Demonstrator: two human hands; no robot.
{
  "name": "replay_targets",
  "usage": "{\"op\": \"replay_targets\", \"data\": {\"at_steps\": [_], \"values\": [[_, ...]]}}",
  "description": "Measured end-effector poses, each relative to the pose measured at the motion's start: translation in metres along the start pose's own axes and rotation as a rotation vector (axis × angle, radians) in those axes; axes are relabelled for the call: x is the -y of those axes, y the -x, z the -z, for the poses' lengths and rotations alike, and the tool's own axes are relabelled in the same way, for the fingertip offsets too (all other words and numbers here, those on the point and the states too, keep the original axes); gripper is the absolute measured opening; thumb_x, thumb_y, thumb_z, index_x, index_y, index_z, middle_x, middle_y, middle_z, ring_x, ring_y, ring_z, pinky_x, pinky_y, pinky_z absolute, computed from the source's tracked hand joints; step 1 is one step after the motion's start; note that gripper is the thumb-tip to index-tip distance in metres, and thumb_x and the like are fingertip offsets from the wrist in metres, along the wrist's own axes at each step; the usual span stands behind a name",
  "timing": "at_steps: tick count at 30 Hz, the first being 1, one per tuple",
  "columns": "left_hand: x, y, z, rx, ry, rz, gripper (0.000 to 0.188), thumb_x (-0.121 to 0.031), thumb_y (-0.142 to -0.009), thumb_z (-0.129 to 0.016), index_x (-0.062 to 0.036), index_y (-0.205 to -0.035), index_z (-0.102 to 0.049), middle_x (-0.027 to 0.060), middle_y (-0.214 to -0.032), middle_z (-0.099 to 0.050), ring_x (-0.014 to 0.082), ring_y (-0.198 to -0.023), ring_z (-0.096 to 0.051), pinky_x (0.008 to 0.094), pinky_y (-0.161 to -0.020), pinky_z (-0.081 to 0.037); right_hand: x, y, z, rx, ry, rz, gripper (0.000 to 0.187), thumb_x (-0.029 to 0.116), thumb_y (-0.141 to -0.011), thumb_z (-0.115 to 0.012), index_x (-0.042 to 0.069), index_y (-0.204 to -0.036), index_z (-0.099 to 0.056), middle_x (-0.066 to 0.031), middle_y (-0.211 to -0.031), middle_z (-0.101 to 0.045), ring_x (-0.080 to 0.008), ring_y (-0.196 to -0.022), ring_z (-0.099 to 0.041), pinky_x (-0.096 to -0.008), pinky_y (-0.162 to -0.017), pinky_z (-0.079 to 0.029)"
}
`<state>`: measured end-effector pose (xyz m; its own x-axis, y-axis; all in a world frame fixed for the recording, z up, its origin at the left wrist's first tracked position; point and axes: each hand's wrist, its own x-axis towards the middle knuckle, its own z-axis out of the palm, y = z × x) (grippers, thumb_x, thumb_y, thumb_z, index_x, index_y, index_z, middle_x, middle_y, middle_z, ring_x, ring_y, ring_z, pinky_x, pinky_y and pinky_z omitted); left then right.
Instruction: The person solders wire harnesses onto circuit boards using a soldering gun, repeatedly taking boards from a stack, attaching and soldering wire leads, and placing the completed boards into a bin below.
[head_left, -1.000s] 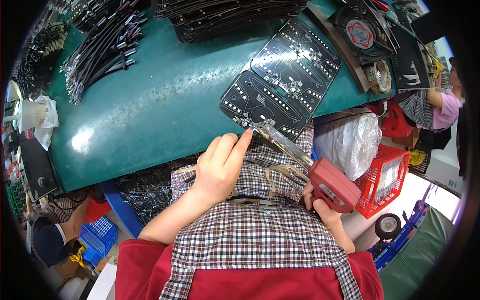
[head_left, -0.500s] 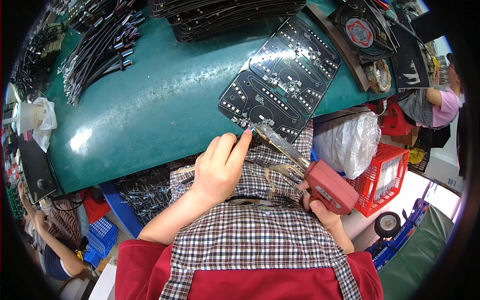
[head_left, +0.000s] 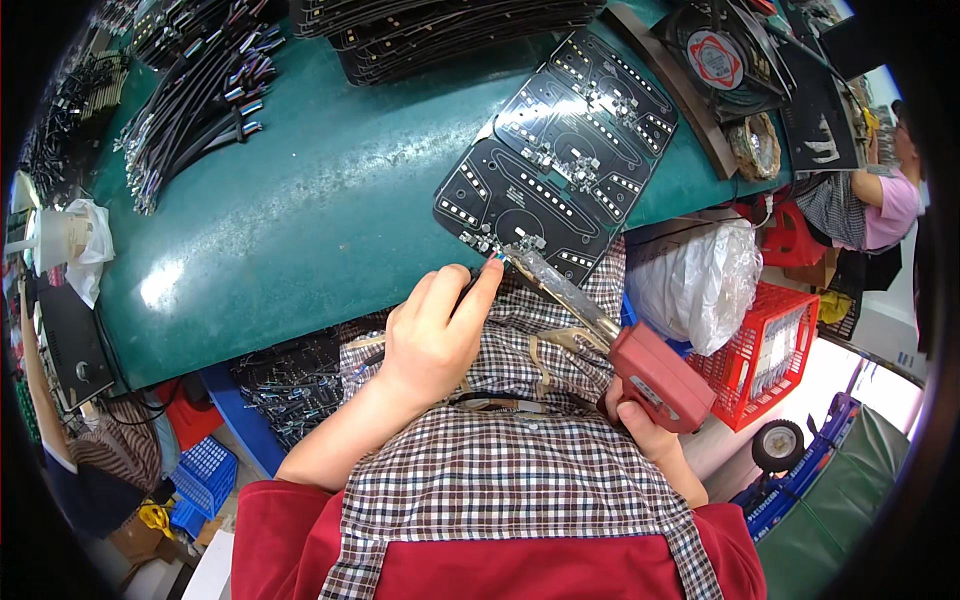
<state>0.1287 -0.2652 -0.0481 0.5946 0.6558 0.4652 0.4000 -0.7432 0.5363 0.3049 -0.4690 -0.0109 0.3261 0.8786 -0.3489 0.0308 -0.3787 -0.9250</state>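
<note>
At the near edge of the green table (head_left: 300,230), the left hand (head_left: 432,340) has its fingers closed on a thin cable (head_left: 498,257), whose coloured wire ends meet the lower corner of a black circuit board panel (head_left: 510,190). The right hand (head_left: 640,420) is wrapped around the grip of a red gun-shaped tool (head_left: 660,375); its long metal nose slants up to those wire ends, though contact is too small to make out. The panel lies flat and slanted on the table, its front edge reaching the checked apron (head_left: 520,470). Beyond it sits a stack of black boards (head_left: 450,40), with a bundle of cables (head_left: 195,110) to the left and a round fan (head_left: 705,65) to the right.
</note>
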Motion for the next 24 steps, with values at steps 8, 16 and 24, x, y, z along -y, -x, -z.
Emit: {"op": "replay_targets", "data": {"at_steps": [8, 16, 24], "values": [[-0.013, -0.007, 0.01, 0.116, -0.188, -0.025, 0.036, 0.005, -0.064, -0.061, -0.0008, -0.099, -0.065, 0.0072, -0.075, -0.05, 0.0191, -0.061, -0.053, 0.0284, -0.049, -0.045, 0.009, -0.005, -0.009, -0.043, -0.127, 0.034, 0.055, 0.028, -0.079, -0.067, -0.006, -0.116, -0.046, -0.0077, -0.08, -0.058, -0.0113, -0.064, -0.053, -0.0231, -0.06, -0.043], [-0.002, 0.0, 0.004, 0.098, -0.188, -0.106, 0.042, -0.007, -0.066, -0.059, -0.0009, -0.107, -0.06, 0.0055, -0.078, -0.047, 0.0147, -0.063, -0.05, 0.0222, -0.047, -0.045, -0.007, 0.005, 0.0, 0.005, -0.079, 0.039, 0.07, 0.014, -0.077, -0.07, -0.009, -0.133, -0.034, -0.0132, -0.098, -0.064, -0.0108, -0.075, -0.06, -0.0208, -0.067, -0.048], [-0.011, -0.003, 0.004, 0.078, -0.169, -0.022, 0.036, 0.003, -0.063, -0.064, -0.002, -0.098, -0.066, 0.0048, -0.072, -0.048, 0.0172, -0.057, -0.051, 0.0284, -0.047, -0.044, -0.009, 0.007, 0.002, 0.001, 0.221, 0.078, 0.066, 0.018, -0.075, -0.071, -0.009, -0.128, -0.042, -0.0077, -0.083, -0.065, -0.0123, -0.067, -0.061, -0.0251, -0.068, -0.049]]}}
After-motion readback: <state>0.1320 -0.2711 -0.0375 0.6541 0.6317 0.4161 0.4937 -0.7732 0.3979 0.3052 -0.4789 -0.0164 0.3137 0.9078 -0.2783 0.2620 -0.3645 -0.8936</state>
